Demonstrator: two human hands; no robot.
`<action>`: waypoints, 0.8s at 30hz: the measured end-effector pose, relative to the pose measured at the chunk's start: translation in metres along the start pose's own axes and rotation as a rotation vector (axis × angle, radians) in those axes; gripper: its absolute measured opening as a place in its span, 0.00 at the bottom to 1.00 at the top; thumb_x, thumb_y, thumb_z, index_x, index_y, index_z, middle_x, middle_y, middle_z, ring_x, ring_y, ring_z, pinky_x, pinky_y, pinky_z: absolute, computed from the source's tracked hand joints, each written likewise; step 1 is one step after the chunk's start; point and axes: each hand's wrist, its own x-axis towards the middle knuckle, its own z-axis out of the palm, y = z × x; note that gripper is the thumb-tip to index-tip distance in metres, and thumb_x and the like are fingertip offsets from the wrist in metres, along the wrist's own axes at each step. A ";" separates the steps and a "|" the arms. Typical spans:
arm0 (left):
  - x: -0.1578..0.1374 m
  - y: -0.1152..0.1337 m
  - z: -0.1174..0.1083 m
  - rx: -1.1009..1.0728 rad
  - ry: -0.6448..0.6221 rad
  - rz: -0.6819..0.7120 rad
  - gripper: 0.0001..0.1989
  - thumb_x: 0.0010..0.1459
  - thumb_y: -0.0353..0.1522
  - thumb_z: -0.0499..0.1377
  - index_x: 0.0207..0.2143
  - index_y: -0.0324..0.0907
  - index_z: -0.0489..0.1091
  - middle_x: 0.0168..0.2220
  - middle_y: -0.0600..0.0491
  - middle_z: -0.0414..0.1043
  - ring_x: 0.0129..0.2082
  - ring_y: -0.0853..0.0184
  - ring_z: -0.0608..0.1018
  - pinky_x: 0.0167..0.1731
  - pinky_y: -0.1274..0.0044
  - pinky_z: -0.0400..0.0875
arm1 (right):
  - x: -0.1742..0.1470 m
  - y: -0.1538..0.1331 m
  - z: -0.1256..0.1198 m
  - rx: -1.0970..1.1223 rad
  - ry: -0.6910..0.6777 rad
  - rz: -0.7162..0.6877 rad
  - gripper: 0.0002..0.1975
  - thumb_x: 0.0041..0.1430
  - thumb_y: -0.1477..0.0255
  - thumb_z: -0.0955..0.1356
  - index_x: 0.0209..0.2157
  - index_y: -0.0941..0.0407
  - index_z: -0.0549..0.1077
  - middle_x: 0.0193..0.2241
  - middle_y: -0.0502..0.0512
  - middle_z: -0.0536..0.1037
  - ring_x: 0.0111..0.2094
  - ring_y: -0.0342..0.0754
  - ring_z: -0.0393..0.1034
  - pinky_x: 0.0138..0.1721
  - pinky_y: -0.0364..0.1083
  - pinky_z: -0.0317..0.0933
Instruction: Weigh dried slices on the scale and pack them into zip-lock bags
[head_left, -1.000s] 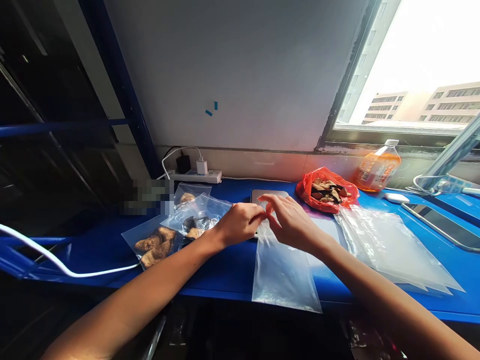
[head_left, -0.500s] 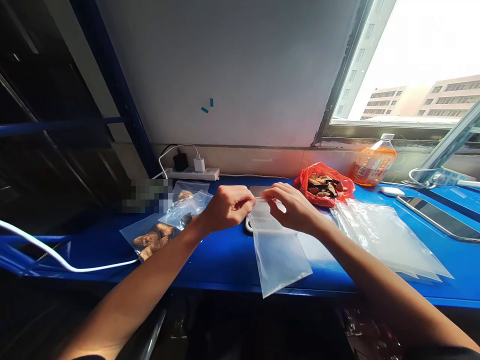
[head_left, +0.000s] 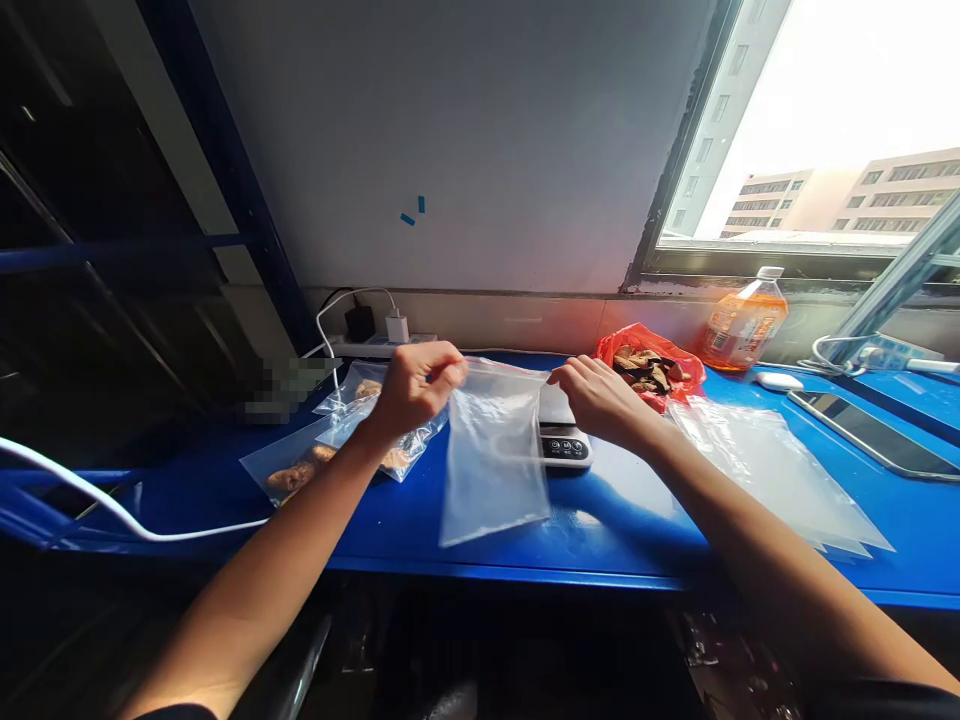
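A clear zip-lock bag [head_left: 499, 460] hangs spread out above the blue table, its top edge stretched between my hands. My left hand [head_left: 421, 388] is closed in a pinch on the bag's top left corner. At the top right corner, the fingers of my right hand [head_left: 596, 395] are pressed together on the bag's edge. Partly hidden behind the bag is a small kitchen scale [head_left: 566, 449] with a dark button panel. To the left lie zip-lock bags holding brown, dried-looking pieces [head_left: 292, 478], partly covered by my left forearm.
A red plastic bag [head_left: 686, 375] of dried slices stands behind my right hand. Stacked clear bags [head_left: 772, 475] lie to its right, near a phone [head_left: 870, 430]. Behind are an orange drink bottle [head_left: 744, 322] and a power strip [head_left: 360, 348]. A white cable [head_left: 135, 525] crosses at left.
My hands have moved apart, the left one leftward and up. The zip-lock bag has shifted left and is now pulled wide, so the scale's button panel shows.
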 end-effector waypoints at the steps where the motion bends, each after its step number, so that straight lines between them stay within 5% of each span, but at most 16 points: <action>1: 0.001 -0.004 -0.005 -0.012 0.054 -0.031 0.13 0.56 0.32 0.52 0.20 0.40 0.65 0.19 0.57 0.63 0.20 0.73 0.64 0.22 0.78 0.58 | -0.002 0.003 0.001 0.014 -0.010 0.022 0.15 0.56 0.84 0.59 0.42 0.60 0.70 0.36 0.62 0.74 0.37 0.53 0.66 0.40 0.51 0.60; 4: 0.002 -0.014 -0.016 -0.008 0.108 -0.097 0.13 0.57 0.33 0.53 0.20 0.40 0.66 0.18 0.58 0.61 0.19 0.73 0.63 0.21 0.79 0.56 | 0.000 0.003 -0.001 0.189 0.086 0.098 0.13 0.60 0.80 0.58 0.43 0.58 0.68 0.36 0.60 0.73 0.36 0.50 0.68 0.38 0.49 0.62; 8: 0.000 -0.018 -0.004 -0.080 -0.009 -0.115 0.12 0.56 0.34 0.54 0.22 0.40 0.68 0.18 0.57 0.63 0.19 0.73 0.64 0.20 0.79 0.58 | 0.012 -0.018 -0.008 0.415 0.231 0.154 0.09 0.63 0.69 0.62 0.42 0.55 0.68 0.34 0.56 0.74 0.33 0.47 0.69 0.34 0.45 0.63; 12: -0.002 -0.015 0.012 -0.121 -0.086 -0.125 0.13 0.56 0.35 0.54 0.23 0.38 0.70 0.19 0.56 0.65 0.19 0.73 0.66 0.22 0.79 0.60 | 0.016 -0.031 -0.012 0.399 0.257 0.176 0.09 0.63 0.66 0.62 0.31 0.55 0.69 0.26 0.52 0.75 0.26 0.44 0.67 0.30 0.44 0.61; 18: -0.002 -0.015 0.008 -0.143 -0.138 -0.165 0.13 0.57 0.37 0.54 0.24 0.38 0.70 0.19 0.56 0.66 0.20 0.72 0.68 0.23 0.79 0.62 | 0.011 -0.030 -0.021 0.316 0.339 0.284 0.14 0.60 0.60 0.65 0.27 0.54 0.69 0.21 0.51 0.75 0.21 0.43 0.65 0.26 0.44 0.60; 21: 0.000 -0.023 0.006 0.009 -0.348 -0.194 0.13 0.58 0.39 0.53 0.30 0.40 0.71 0.25 0.54 0.72 0.25 0.69 0.73 0.26 0.79 0.65 | 0.004 -0.017 -0.043 0.321 0.387 0.336 0.14 0.58 0.59 0.67 0.27 0.55 0.71 0.22 0.52 0.75 0.22 0.43 0.66 0.27 0.45 0.61; 24: -0.001 -0.044 0.007 0.366 -0.502 -0.317 0.14 0.59 0.39 0.50 0.39 0.43 0.72 0.38 0.51 0.76 0.38 0.64 0.76 0.37 0.75 0.68 | -0.014 0.019 -0.073 0.406 0.579 0.517 0.14 0.54 0.60 0.70 0.28 0.57 0.74 0.23 0.55 0.76 0.24 0.43 0.68 0.29 0.48 0.62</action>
